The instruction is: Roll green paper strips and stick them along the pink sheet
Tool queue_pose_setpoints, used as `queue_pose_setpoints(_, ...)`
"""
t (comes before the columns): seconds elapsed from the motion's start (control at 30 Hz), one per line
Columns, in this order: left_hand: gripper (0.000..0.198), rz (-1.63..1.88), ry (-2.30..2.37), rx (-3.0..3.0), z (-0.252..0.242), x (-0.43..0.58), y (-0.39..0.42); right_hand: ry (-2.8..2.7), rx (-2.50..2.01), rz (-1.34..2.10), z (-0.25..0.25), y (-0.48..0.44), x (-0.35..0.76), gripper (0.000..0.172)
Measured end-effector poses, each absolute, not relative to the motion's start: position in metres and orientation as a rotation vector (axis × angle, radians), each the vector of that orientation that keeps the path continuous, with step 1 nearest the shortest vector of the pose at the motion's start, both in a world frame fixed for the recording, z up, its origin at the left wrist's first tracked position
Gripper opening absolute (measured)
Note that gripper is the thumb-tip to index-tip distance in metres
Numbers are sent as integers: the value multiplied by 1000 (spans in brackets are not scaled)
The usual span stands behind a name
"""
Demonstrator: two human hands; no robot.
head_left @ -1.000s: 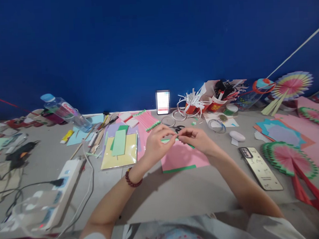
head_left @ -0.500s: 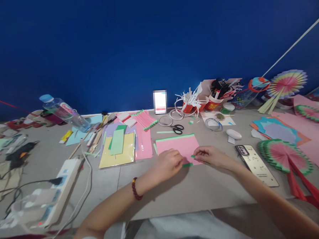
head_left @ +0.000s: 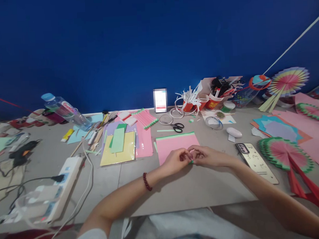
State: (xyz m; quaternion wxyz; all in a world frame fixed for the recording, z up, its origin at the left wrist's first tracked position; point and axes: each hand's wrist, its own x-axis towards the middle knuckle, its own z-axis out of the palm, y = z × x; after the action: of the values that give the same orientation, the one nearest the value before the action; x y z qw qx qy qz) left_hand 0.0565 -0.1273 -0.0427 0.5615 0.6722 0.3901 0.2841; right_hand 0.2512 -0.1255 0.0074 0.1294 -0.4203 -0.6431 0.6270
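A pink paper sheet [head_left: 174,144] with a green strip along its far edge lies flat on the table. My left hand [head_left: 177,160] and my right hand [head_left: 209,156] meet over its near edge, fingertips touching. Between the fingertips shows a small bit of green paper strip [head_left: 191,162], with both hands closed in a pinch around it. The fingers hide most of this strip and much of the sheet's near edge. Beyond the sheet lie black-handled scissors [head_left: 178,127] and a thin pale green strip [head_left: 165,130].
Left are a yellow paper pack [head_left: 105,158], a folded pink and green paper [head_left: 146,118], a water bottle [head_left: 73,117] and a power strip [head_left: 63,188] with cables. Right are a phone [head_left: 259,166], a white mouse-shaped object [head_left: 233,132], a paper fan [head_left: 273,152] and red cups [head_left: 213,103].
My hands have come together: the left moved right, and the right shifted slightly left to meet it. The green piece is now between both sets of fingertips.
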Motion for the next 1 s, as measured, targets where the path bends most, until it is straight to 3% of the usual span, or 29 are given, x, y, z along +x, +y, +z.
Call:
queue_pose_setpoints(0.2, 14, 725, 943, 1534, -38, 57, -129, -1650, -1330, 1854, -2, -128, 268, 42)
queue_pose_setpoints(0.5, 9, 721, 906, 1398, -28, 60, -131, -1361, -1442, 1802, -30, -141, 285, 37)
queue_pose_setpoints(1.0, 35, 904, 920, 950, -31, 59, -142, -1189, -1381, 1363, -26, -161, 253, 55)
